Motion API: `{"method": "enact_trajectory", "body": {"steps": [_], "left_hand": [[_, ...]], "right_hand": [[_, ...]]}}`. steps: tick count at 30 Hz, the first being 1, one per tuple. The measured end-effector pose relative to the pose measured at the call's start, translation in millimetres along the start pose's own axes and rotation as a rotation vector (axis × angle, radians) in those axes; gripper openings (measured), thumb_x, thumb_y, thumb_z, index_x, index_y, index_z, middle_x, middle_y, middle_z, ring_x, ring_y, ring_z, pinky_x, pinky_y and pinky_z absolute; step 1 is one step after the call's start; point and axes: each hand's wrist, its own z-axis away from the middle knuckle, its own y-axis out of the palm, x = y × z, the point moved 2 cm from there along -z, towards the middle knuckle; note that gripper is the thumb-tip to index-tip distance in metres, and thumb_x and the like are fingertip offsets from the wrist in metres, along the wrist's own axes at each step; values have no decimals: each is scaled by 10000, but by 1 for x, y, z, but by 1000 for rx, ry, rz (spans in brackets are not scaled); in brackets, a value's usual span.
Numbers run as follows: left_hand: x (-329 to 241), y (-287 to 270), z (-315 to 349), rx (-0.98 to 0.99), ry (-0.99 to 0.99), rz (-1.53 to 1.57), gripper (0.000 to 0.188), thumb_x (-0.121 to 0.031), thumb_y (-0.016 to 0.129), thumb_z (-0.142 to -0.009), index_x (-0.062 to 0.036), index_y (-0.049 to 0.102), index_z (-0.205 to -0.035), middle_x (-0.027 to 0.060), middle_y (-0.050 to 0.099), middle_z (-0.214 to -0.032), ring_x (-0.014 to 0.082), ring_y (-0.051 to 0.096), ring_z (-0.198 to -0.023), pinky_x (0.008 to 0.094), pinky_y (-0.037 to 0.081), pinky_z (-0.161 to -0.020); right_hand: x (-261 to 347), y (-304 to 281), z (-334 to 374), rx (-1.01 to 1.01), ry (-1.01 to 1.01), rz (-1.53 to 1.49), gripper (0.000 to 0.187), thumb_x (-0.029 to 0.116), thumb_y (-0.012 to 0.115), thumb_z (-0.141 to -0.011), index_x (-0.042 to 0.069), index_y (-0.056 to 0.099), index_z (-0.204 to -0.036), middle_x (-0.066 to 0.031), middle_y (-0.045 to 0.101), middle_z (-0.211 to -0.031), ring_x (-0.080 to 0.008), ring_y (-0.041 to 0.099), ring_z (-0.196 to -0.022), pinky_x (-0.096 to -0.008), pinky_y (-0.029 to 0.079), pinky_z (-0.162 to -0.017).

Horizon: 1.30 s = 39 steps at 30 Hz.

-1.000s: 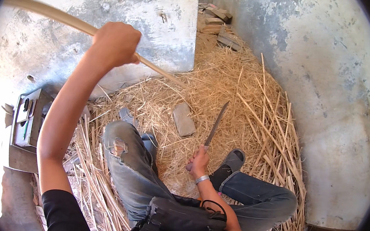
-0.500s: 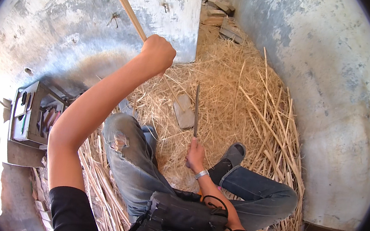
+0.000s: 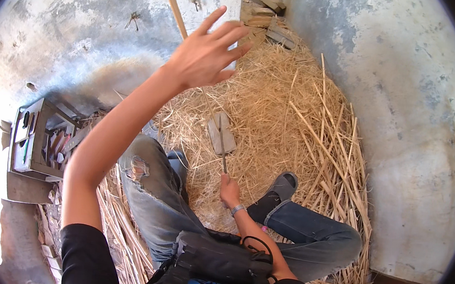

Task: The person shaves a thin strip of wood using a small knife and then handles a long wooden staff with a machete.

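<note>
My left hand (image 3: 205, 55) is raised with its fingers spread apart, in front of a long pale bamboo stick (image 3: 172, 5). Behind the hand and wrist the stick slants down, its thin lower end reaching a grey block (image 3: 230, 138) on the floor. Closed around the handle of a long-bladed knife (image 3: 224, 162) is my right hand (image 3: 229, 190), low between my legs. The knife's narrow blade points away from me over the block and meets the lower part of the stick. Whether the edge cuts into the stick is too small to tell.
Pale shavings (image 3: 275, 97) cover the floor around the block. Split canes (image 3: 341, 153) lie along the right wall, and more canes (image 3: 121, 219) beside my left leg. A small wooden cabinet (image 3: 34, 134) stands at left. Brick-like pieces (image 3: 279, 34) are piled at the back.
My left hand has gone from gripping the stick to spread fingers, and the stick leans more upright. My right hand has brought the knife leftward, its blade now over the block.
</note>
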Motion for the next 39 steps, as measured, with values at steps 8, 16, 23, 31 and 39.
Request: {"method": "enact_trajectory", "body": {"steps": [8, 16, 23, 31, 39], "left_hand": [[57, 18, 56, -657, -1116, 582, 711, -600, 722, -907, 59, 653, -1166, 131, 649, -1051, 202, 624, -981, 446, 508, -882], [26, 70, 19, -968, -1437, 1541, 605, -545, 554, -1030, -117, 383, -638, -23, 339, -568, 82, 306, -477, 282, 209, -451], [25, 66, 23, -1021, -1480, 1343, 642, -600, 494, -1030, -134, 291, -638, -34, 253, -609, 96, 223, -506, 300, 164, -466], [22, 60, 4, -1006, -1439, 1407, 613, -566, 486, -1047, -135, 285, -661, -25, 280, -644, 95, 231, -521, 295, 178, -465], [26, 60, 33, -1030, -1465, 1365, 617, -568, 499, -1041, -132, 279, -665, -27, 265, -645, 100, 227, -521, 294, 192, -461]], "right_hand": [[32, -11, 11, 188, 116, -55, 714, 572, 433, -1047, -15, 630, -690, -158, 594, -523, -313, 632, -473, -458, 509, -571], [33, -28, 5, 131, 185, -117, 679, 568, 448, -1049, 14, 589, -685, -136, 585, -546, -270, 587, -456, -437, 463, -502], [122, -61, -7, -130, -153, -454, 540, 461, 485, -1068, 11, 592, -790, -154, 577, -637, -263, 561, -542, -443, 461, -555], [28, -13, 8, 217, 362, -466, 579, 638, 508, -1021, 118, 496, -767, -20, 496, -609, -167, 477, -447, -382, 454, -444], [151, -79, 16, 75, 147, -710, 526, 581, 512, -1044, 120, 485, -793, 8, 458, -586, -120, 487, -461, -310, 439, -432]]}}
